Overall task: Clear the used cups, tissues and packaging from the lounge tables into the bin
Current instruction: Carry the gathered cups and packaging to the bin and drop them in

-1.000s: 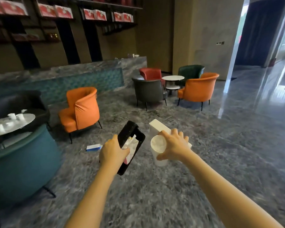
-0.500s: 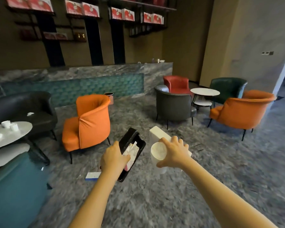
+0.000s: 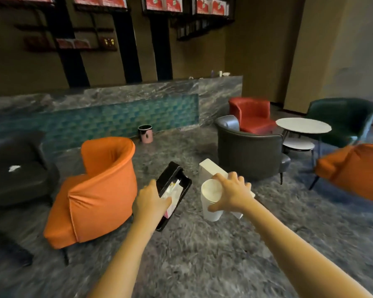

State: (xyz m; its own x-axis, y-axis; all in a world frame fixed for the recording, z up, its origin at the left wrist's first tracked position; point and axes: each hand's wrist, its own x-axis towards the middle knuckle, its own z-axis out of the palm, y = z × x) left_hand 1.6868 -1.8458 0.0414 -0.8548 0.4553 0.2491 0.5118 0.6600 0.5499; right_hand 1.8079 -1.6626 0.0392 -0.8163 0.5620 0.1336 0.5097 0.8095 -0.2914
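White cup (image 3: 211, 203) and white box (image 3: 211, 169) gripped together in right hand (image 3: 233, 193), mid-air above floor. Left hand (image 3: 152, 200) holds black tray (image 3: 171, 175) of crumpled packaging (image 3: 173, 191). Pink bin (image 3: 145, 134) far ahead by counter (image 3: 116, 108), past orange armchair (image 3: 99, 186).

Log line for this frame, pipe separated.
left hand grips black tray of paper waste | right hand grips white cup and white box | pink bin ahead by counter, not reached
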